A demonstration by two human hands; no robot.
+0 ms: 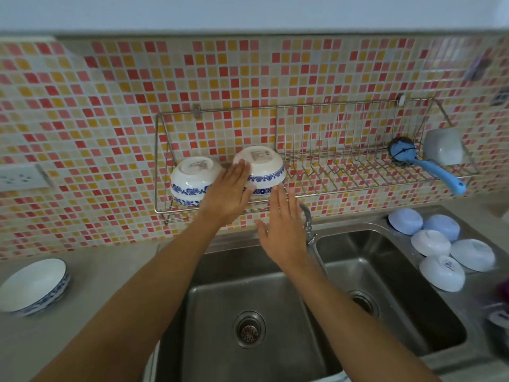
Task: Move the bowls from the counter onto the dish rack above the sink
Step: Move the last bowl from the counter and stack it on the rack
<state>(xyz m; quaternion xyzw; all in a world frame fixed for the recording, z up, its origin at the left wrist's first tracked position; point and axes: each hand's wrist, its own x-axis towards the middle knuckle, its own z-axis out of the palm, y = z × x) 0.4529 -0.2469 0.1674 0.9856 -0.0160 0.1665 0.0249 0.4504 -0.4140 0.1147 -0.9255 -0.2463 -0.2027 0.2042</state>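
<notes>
I see two white bowls (259, 168) banded in blue floral print on the steel-grey dish rack (316, 194). Wall tiles (110, 119) form a red, orange and cream mosaic. The brush (429, 168) is blue; the bench (91, 285) is beige.

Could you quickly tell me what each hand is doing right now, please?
Left hand: open, fingers flat against the right-hand bowl on the dish rack, not gripping.
Right hand: open, holding nothing.

A blue-handled brush (429, 165) lay beside a pale cup (442, 150). Below, a tap (309, 230) stood between two steel sink basins (275, 312). A wall socket (20, 176) sat on the mosaic tiles (110, 106).
</notes>
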